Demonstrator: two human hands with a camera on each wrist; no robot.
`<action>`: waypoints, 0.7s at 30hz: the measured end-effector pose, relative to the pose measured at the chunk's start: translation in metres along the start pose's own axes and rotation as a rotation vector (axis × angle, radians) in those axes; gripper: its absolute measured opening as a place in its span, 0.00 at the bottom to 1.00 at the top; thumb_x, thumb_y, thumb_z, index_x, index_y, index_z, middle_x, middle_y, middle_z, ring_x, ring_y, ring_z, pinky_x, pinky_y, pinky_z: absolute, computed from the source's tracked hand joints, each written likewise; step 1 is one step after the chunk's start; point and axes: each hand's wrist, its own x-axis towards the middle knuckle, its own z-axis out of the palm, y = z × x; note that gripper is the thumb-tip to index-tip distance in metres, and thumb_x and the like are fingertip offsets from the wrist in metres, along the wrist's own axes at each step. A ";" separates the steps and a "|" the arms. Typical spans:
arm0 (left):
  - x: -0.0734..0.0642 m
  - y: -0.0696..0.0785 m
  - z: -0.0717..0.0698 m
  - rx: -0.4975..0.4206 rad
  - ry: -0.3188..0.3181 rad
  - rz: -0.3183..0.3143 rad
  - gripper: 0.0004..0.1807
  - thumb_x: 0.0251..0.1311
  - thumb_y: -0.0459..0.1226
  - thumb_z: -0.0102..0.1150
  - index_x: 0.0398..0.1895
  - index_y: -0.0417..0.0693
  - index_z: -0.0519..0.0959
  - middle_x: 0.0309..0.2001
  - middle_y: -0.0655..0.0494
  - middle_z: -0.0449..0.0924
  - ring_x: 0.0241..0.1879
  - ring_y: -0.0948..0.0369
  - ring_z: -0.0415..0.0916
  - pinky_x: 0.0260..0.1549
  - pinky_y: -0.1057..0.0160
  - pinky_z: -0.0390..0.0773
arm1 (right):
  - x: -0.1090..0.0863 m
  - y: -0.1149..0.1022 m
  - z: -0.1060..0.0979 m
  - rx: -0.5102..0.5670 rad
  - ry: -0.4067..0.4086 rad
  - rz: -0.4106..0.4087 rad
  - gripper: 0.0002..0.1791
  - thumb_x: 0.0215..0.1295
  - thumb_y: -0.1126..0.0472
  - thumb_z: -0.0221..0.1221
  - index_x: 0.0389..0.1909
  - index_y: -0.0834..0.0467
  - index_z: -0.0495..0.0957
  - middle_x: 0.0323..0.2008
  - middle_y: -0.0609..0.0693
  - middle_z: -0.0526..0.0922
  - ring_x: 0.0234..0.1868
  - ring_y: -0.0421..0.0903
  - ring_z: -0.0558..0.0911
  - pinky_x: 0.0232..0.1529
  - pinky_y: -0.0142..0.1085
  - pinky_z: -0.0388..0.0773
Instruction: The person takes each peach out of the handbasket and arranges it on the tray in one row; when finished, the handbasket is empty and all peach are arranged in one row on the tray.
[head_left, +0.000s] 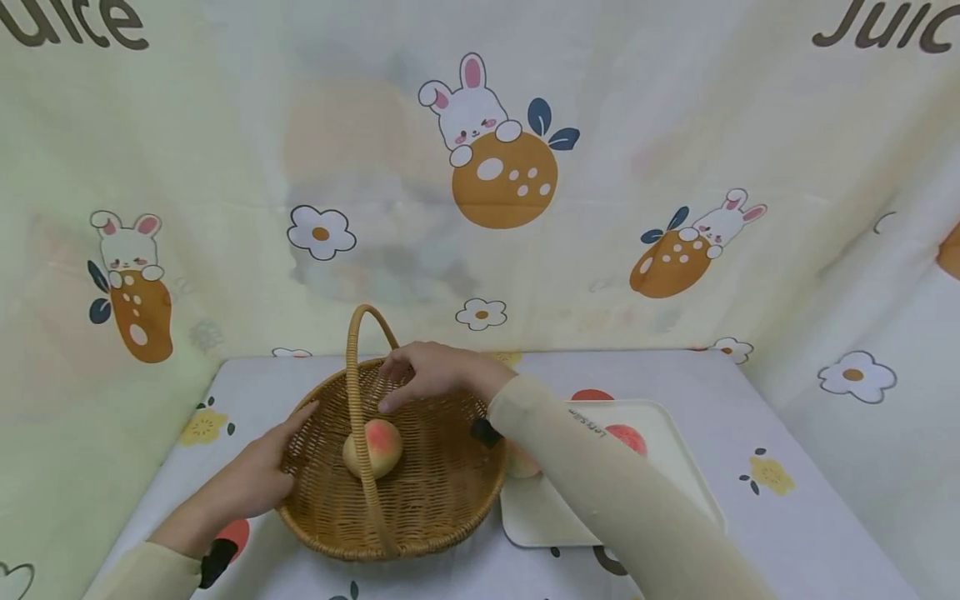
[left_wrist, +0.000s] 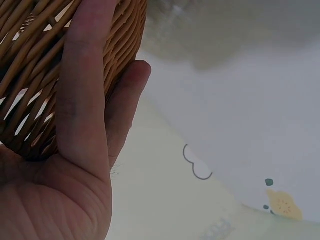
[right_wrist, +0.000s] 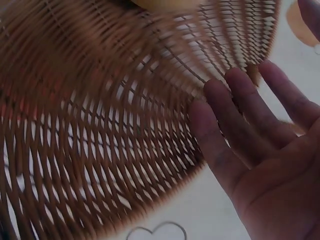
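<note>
A brown wicker basket with a tall arched handle stands on the table, and a yellow-and-red peach lies inside it. My left hand is at the basket's left side. In the left wrist view, its straight fingers lie along the woven outer wall. Over the far part of the basket reaches my right hand, holding nothing, its fingers loosely bent above and behind the peach. The right wrist view shows those fingers spread apart beside the weave.
Right of the basket lies a white tray, partly covered by my right sleeve. Another peach shows between basket and sleeve, and a reddish round fruit shows past the sleeve. A printed curtain hangs behind the table.
</note>
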 end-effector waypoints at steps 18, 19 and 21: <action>0.001 0.004 0.001 0.009 -0.009 -0.028 0.57 0.41 0.17 0.53 0.81 0.42 0.48 0.75 0.26 0.51 0.69 0.32 0.58 0.54 0.39 0.71 | 0.016 -0.013 0.047 -0.113 -0.189 0.242 0.21 0.68 0.43 0.60 0.21 0.52 0.71 0.14 0.44 0.66 0.15 0.40 0.63 0.20 0.34 0.63; 0.001 0.004 0.001 0.008 -0.010 -0.030 0.57 0.41 0.17 0.53 0.81 0.42 0.48 0.75 0.26 0.51 0.69 0.32 0.57 0.55 0.38 0.71 | 0.016 -0.014 0.050 -0.115 -0.201 0.257 0.23 0.67 0.44 0.61 0.18 0.52 0.68 0.12 0.44 0.63 0.14 0.40 0.60 0.19 0.34 0.61; 0.001 0.003 0.001 0.009 -0.011 -0.035 0.57 0.41 0.17 0.53 0.81 0.42 0.48 0.74 0.26 0.51 0.69 0.32 0.58 0.54 0.38 0.71 | 0.017 -0.016 0.055 -0.161 -0.196 0.268 0.24 0.66 0.44 0.62 0.17 0.52 0.68 0.14 0.44 0.64 0.16 0.40 0.62 0.21 0.34 0.62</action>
